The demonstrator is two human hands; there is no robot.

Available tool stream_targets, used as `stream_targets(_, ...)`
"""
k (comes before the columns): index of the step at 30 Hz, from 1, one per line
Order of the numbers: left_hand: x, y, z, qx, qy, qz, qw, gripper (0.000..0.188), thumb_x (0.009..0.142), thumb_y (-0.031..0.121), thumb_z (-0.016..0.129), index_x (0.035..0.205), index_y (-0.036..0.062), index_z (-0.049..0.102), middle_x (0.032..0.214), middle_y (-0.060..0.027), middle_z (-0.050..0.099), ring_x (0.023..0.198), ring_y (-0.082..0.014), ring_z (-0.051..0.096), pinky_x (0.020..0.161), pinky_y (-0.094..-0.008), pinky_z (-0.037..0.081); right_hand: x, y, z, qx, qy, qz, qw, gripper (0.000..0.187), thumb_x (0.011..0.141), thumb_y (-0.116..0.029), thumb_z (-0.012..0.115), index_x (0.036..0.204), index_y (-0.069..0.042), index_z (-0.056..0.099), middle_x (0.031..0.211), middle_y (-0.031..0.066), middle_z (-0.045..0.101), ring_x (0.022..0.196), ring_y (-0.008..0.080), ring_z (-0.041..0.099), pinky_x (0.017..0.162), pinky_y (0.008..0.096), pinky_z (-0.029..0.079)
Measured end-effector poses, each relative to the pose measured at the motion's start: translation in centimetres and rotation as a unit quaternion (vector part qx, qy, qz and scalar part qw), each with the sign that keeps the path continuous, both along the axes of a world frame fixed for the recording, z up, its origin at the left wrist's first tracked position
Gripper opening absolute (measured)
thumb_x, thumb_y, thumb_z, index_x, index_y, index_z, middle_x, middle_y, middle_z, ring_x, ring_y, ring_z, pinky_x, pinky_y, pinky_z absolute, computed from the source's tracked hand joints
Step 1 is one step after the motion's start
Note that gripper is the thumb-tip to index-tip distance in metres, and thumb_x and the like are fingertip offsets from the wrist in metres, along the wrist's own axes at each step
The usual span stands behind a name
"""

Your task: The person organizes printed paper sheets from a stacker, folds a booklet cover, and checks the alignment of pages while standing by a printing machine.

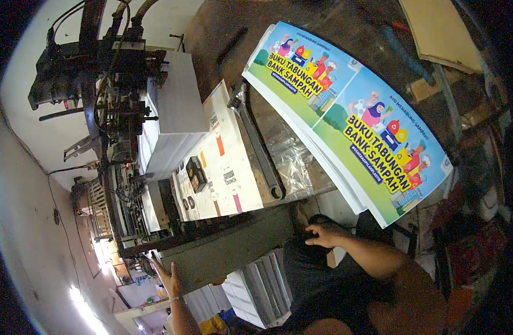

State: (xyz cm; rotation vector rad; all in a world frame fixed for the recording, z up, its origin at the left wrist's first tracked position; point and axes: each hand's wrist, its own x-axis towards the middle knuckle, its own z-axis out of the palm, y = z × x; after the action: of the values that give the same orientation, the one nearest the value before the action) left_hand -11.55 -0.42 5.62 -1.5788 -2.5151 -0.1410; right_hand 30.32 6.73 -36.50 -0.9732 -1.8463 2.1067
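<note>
My left hand [170,279] is at the lower left end of a long grey-green panel [228,245]. Its fingers are stretched and the thumb is apart, touching the panel's end. My right hand [324,235] rests by the dark cloth at my waist, near the panel's other end. Its fingers are loosely bent, with nothing visible in them. Beyond the panel lies a white printed sheet [242,192] with a small dark box shape [196,174] on it. Beside that sheet is a long dark wrench [260,142]. To the right, a fanned stack of colourful printed sheets [351,100] covers part of the worn tabletop.
A dark machine with cables and rods [119,106] stands at the left, beside a tall stack of white paper [181,103]. More stacked paper [251,296] sits below the panel. A pale board [440,33] lies at the far right. A tube light [86,307] glows at lower left.
</note>
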Motion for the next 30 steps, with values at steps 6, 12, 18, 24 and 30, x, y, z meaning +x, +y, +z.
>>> stream_targets(6,11.2,5.8,-2.8,0.24,-0.022,-0.134,0.961,0.075,0.096,0.029,0.065,0.153,0.0002,0.026,0.144,-0.0202,0.042,0.135,-0.0315,0.04,0.115,-0.0454,0.031,-0.7,0.7,0.6,0.03,-0.003,0.021,0.999,0.076,0.085,-0.053,0.073,0.142,-0.009,0.052,0.131,0.0181,0.062,0.121,0.0318,0.06,0.103,0.0431,0.046)
stream_targets(12,31.6,25.9,-6.9,0.185,-0.499,-0.254,0.808,0.067,0.097,0.013,0.061,0.154,0.0033,0.027,0.118,-0.0124,0.059,0.114,-0.0206,0.055,0.1,-0.039,0.044,-0.8,0.9,-2.6,-0.048,0.033,0.05,0.997,0.079,0.085,-0.058,0.07,0.143,-0.007,0.051,0.131,0.019,0.061,0.119,0.0312,0.06,0.102,0.0409,0.046)
stream_targets(18,27.8,40.4,-11.7,0.243,-0.634,-0.226,0.698,0.082,0.096,0.013,0.064,0.159,0.0126,0.013,0.123,-0.0117,0.057,0.112,-0.0227,0.056,0.099,-0.0413,0.044,-0.1,1.0,0.9,-0.124,0.039,0.023,0.991,0.081,0.085,-0.059,0.071,0.144,-0.008,0.049,0.13,0.0196,0.063,0.12,0.0333,0.06,0.104,0.0429,0.046)
stream_targets(24,28.2,45.4,-13.0,0.257,-0.57,-0.269,0.733,0.086,0.094,0.01,0.065,0.16,0.0173,0.011,0.125,-0.0126,0.055,0.108,-0.0222,0.057,0.096,-0.0418,0.046,0.3,1.4,0.1,-0.121,0.035,-0.026,0.992,0.079,0.084,-0.057,0.072,0.144,-0.01,0.05,0.13,0.0191,0.063,0.118,0.032,0.062,0.101,0.0416,0.048)
stream_targets(30,30.8,45.9,-12.7,0.296,-0.65,-0.221,0.664,0.088,0.093,0.008,0.065,0.16,0.0207,0.008,0.119,-0.0095,0.055,0.104,-0.0193,0.056,0.09,-0.0384,0.046,0.6,1.7,-0.1,-0.11,0.043,-0.037,0.992,0.077,0.086,-0.056,0.072,0.144,-0.01,0.05,0.129,0.0189,0.064,0.117,0.0312,0.062,0.101,0.0416,0.049)
